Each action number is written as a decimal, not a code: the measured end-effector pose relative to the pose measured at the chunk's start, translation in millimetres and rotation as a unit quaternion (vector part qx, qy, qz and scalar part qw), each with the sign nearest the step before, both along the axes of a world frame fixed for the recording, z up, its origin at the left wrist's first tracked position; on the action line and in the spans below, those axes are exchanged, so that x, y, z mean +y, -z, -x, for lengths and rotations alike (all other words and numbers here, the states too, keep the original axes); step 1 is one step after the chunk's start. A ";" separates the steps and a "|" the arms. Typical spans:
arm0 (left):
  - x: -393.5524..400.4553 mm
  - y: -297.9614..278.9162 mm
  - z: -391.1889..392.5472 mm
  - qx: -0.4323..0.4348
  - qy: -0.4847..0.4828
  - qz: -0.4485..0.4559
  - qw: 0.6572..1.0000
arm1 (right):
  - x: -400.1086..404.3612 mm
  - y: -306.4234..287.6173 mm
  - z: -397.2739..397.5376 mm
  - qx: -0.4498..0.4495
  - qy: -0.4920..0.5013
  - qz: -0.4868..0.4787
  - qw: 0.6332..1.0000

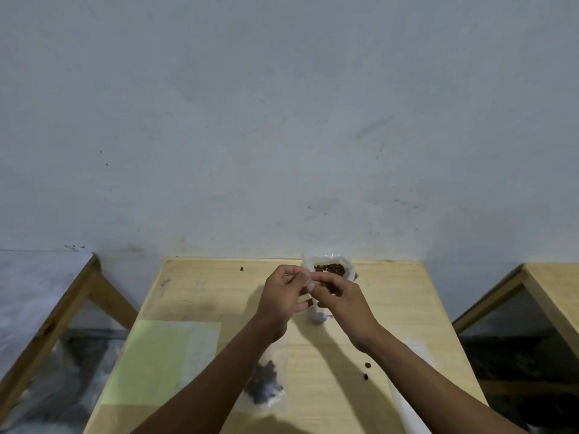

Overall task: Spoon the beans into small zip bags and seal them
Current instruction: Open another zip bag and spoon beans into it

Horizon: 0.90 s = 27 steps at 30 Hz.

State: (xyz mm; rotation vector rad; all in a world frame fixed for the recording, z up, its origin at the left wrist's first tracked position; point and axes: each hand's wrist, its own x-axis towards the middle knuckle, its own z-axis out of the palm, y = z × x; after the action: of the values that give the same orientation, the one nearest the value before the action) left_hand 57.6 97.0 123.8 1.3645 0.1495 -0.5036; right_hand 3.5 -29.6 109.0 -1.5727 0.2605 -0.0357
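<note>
Both hands meet above the middle of the wooden table (391, 296). My left hand (283, 296) and my right hand (336, 296) pinch the top of a small clear zip bag (310, 300) between their fingertips; most of the bag is hidden by the fingers. Behind them, at the table's far edge, an open plastic bag of brown beans (330, 268) stands against the wall. A metal spoon (318, 317) lies on the table just below the hands. A filled zip bag of dark beans (264, 383) lies under my left forearm.
A pale green sheet (150, 361) with clear empty bags beside it covers the table's left part. More clear plastic (407, 399) lies at the right. Loose beans (367, 365) sit near my right forearm and one (242, 269) at the far edge. Wooden tables flank both sides.
</note>
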 end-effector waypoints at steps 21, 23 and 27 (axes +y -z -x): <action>-9.8 20.2 5.7 -0.002 -0.010 -0.092 0.996 | -2.1 17.0 1.6 0.066 0.066 0.156 0.983; -10.6 26.1 6.8 -0.012 -0.007 -0.125 0.992 | -2.8 21.5 3.2 0.067 0.075 0.187 0.977; -15.3 27.8 12.8 -0.048 -0.017 -0.166 0.985 | 0.5 26.5 3.0 0.060 0.083 0.246 0.964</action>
State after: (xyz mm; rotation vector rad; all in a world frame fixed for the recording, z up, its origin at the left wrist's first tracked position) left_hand 44.8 81.8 96.0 1.7064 0.1838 -0.3949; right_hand 0.5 -29.1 82.5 -2.0462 0.5080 -0.1446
